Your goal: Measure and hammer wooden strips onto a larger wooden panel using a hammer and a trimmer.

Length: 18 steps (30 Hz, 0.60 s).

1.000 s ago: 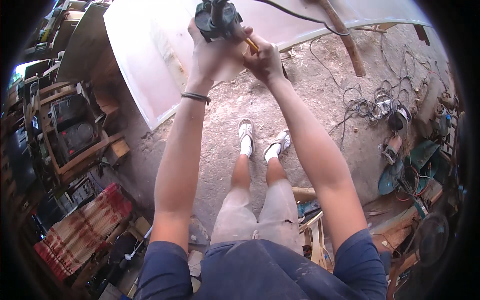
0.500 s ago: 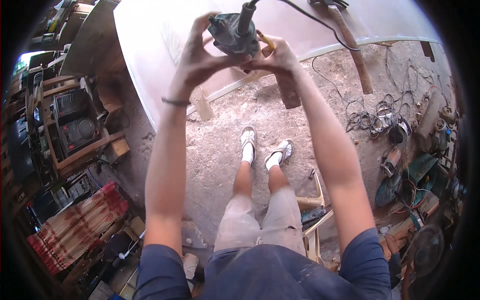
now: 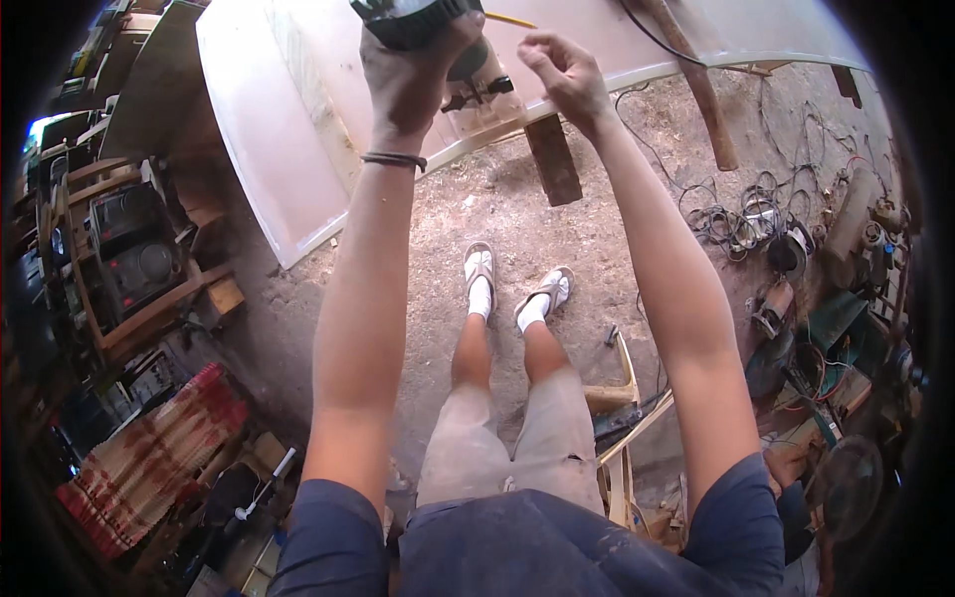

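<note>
Above the far white board [image 3: 254,129], my left hand [image 3: 408,85] is closed around the dark green body of a corded power tool [image 3: 413,22], partly cut off by the upper picture edge. Below its body, next to my hand, shows a pale part with dark wing-shaped knobs [image 3: 479,96]; how the two join is hidden. My right hand [image 3: 569,78] is off the tool, its fingers loosely curled with nothing visible in them. A yellow pencil [image 3: 511,20] lies between the tool and my right fingertips; what supports it is unclear.
A wooden block [image 3: 553,164] juts from under the board's near edge. A wooden-handled tool [image 3: 696,95] hangs over that edge at right. Tangled cables [image 3: 741,219] litter the floor. A wooden frame [image 3: 622,388] lies beside my legs. Wooden racks [image 3: 139,249] stand left.
Both hands were on the power tool; my right hand has let go and drawn away to the right. My left hand has shifted its hold and the tool has turned and moved up and left.
</note>
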### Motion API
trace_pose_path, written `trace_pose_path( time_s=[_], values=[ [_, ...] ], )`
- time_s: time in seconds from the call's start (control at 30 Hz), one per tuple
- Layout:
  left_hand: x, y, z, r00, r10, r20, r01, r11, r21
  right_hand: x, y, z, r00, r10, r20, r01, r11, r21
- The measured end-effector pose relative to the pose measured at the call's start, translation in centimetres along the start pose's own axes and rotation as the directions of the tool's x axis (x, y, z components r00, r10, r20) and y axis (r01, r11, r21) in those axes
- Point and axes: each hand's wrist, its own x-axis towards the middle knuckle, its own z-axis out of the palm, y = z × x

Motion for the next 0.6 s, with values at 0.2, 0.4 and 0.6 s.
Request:
trace_pose_path(
  time_s=[0.2,0.4,0.6],
  values=[
    [0.3,0.9,-0.7,0.997,-0.067,0.047,0.065,0.997,0.045,0.6,-7.2,1.1,0.906,-0.424,0.006,0.312,0.656,-0.688],
    [-0.4,0.7,0.0,0.997,-0.071,0.008,0.071,0.997,0.044,4.6,-3.9,1.2,0.881,-0.451,0.142,0.452,0.719,-0.528],
    [-1.5,0.9,0.1,0.989,0.133,-0.059,-0.109,0.943,0.313,3.4,-0.9,1.0,0.889,-0.374,0.266,0.421,0.438,-0.794]
  ],
)
